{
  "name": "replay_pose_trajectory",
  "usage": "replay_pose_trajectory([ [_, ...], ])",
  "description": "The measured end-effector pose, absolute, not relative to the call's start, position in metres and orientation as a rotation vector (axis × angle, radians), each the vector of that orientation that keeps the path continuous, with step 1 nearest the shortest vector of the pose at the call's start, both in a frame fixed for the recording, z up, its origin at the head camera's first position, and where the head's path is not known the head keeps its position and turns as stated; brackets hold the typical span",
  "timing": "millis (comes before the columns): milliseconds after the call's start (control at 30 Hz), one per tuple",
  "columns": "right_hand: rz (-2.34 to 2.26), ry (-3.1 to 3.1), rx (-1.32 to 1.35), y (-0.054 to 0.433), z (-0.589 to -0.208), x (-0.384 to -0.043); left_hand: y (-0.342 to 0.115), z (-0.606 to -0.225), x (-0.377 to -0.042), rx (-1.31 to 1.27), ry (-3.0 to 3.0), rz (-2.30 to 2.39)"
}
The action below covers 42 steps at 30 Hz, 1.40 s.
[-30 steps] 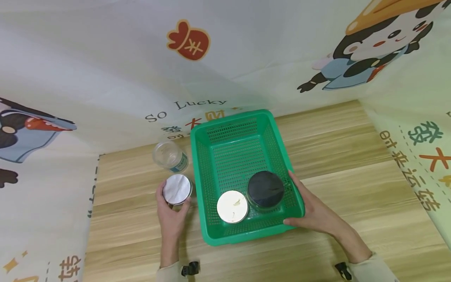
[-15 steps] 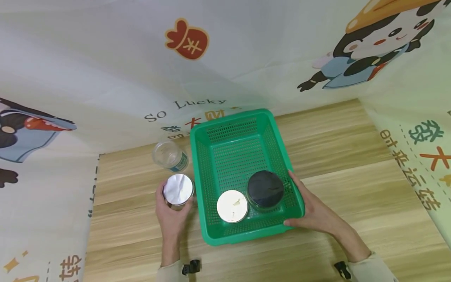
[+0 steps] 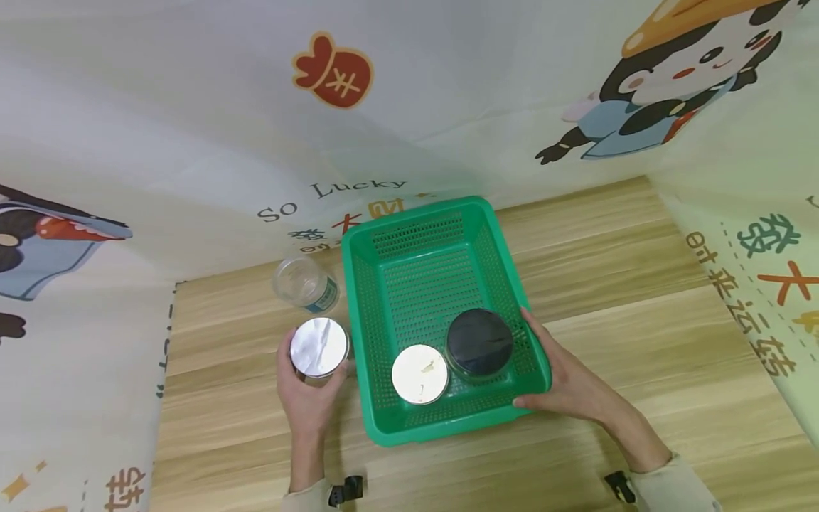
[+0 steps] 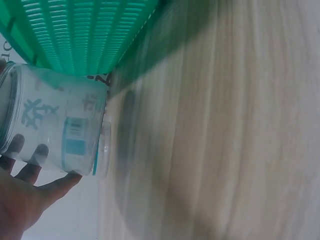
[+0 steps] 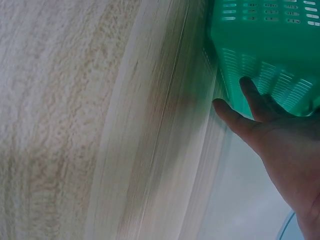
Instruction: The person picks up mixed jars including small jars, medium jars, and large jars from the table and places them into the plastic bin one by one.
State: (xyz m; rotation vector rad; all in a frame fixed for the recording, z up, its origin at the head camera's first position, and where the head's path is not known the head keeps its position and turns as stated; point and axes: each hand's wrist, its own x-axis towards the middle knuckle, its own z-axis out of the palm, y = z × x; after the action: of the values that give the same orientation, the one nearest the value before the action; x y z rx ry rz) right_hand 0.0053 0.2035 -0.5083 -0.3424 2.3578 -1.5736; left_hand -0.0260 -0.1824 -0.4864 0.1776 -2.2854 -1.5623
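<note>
My left hand (image 3: 308,405) grips a clear jar (image 4: 55,115) with a silver lid (image 3: 319,347), left of a green basket (image 3: 429,430). In the left wrist view its fingers lie round the jar's side; the jar carries a blue-and-white label. My right hand (image 3: 566,380) rests on the basket's near right corner, fingers spread and straight against the outer wall in the right wrist view. Inside the basket stand a jar with a black lid (image 3: 480,341) and one with a whitish lid (image 3: 420,375).
A clear plastic container (image 3: 303,284) with a blue label stands behind the held jar, left of the basket. The basket sits on a wood-grain table (image 3: 595,263). Printed cloth (image 3: 448,107) rises behind the table's back edge and along its sides.
The silver lid shows slightly larger, as the left hand has raised its jar a little. The right hand and the basket have stayed in place; the head view has shifted slightly.
</note>
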Motion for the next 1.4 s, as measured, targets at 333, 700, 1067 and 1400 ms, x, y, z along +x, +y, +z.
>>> replay_pose_trajectory([
  [333, -1.581, 2.341, -0.348, 0.203, -0.506, 0.004, -0.185, -0.478, -0.026, 0.079, -2.22, -1.588],
  [700, -1.596, 2.321, -0.33, 0.204, -0.506, 0.004, -0.187, -0.467, -0.027, 0.074, -2.154, -1.606],
  [1067, -1.589, 2.322, -0.317, 0.203, -0.505, 0.004, -0.194, -0.465, -0.028, 0.015, -2.01, -1.665],
  [1400, -1.589, 2.324, -0.299, 0.203, -0.508, 0.007, -0.2, -0.473, -0.041, -0.051, -1.985, -1.701],
])
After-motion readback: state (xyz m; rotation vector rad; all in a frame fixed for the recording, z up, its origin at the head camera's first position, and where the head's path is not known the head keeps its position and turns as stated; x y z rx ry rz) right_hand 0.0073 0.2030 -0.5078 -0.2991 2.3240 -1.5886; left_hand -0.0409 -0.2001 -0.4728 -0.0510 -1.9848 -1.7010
